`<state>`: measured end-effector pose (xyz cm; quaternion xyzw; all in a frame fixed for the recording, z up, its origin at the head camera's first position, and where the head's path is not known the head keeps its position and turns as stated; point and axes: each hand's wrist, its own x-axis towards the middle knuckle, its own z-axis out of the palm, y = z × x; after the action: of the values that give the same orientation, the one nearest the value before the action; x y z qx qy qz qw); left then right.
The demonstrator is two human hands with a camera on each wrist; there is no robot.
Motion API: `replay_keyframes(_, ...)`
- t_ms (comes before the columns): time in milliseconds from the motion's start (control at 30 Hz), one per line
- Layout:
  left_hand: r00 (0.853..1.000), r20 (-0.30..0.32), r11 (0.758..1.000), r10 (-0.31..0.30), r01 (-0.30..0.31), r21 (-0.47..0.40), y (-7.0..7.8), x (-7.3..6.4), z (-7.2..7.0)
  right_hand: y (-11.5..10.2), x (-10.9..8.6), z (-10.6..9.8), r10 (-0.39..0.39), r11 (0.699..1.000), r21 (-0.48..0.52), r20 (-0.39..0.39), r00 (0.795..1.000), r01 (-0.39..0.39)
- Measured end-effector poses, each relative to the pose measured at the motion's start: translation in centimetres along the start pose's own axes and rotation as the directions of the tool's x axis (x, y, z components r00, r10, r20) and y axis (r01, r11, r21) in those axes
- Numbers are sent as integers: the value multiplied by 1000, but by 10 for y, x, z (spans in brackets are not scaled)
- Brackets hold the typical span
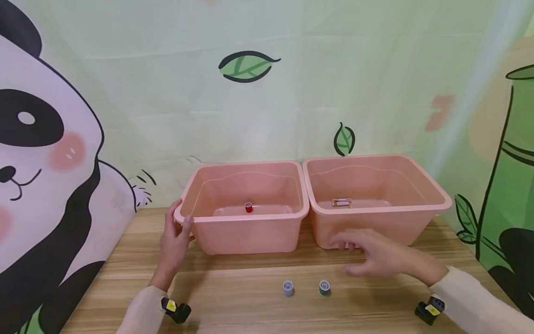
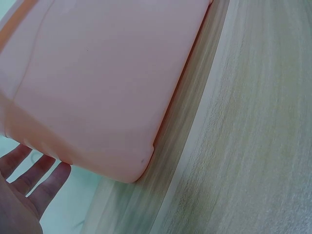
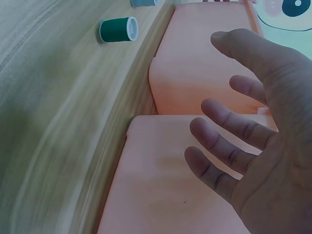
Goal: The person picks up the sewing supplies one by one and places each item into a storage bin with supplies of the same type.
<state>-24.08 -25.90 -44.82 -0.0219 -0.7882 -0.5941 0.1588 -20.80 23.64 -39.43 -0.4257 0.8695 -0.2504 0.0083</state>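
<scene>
My left hand (image 1: 174, 239) grips the front left corner of the left pink bin (image 1: 246, 236), thumb at the front and fingers against its side. In the left wrist view, several fingertips (image 2: 58, 173) touch the bin's wall. My right hand (image 1: 375, 253) hovers before the right pink bin (image 1: 375, 225), fingers spread and nothing held. Closest to it on the table is a small green spool with white ends (image 1: 324, 288), apart from the hand; left of that stands a pale blue spool (image 1: 288, 288). A small red spool (image 1: 248, 207) is inside the left bin.
Batteries (image 1: 341, 202) lie inside the right bin. Both bins stand side by side at the back of the wooden table (image 1: 233, 297), near a printed cloth backdrop (image 1: 267, 116). A wrist camera (image 1: 429, 310) is strapped on each sleeve.
</scene>
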Motion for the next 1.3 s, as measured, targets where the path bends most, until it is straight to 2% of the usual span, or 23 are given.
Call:
replay_keyframes(200, 1000, -1, 1000, 9, -9, -2, 1, 0, 1, 1, 0, 7, 18, 1000, 0, 29, 999, -18)
replay_keyframes(633, 1000, 2, 1000, 5, -5, 0, -1, 0, 1, 2, 0, 21, 67, 993, 94, 112, 991, -77)
replay_keyframes(900, 1000, 6, 1000, 0, 0, 0, -3, 0, 0, 2, 1, 28, 53, 990, 121, 113, 992, -67)
replay_keyframes(1067, 1000, -4, 1000, 11, -11, 3, -2, 0, 1, 4, 1, 35, 83, 985, 136, 150, 985, -104)
replay_keyframes(1300, 1000, -7, 1000, 17, -17, 5, -2, 0, 0, 8, 4, 46, 64, 983, 157, 173, 983, -92)
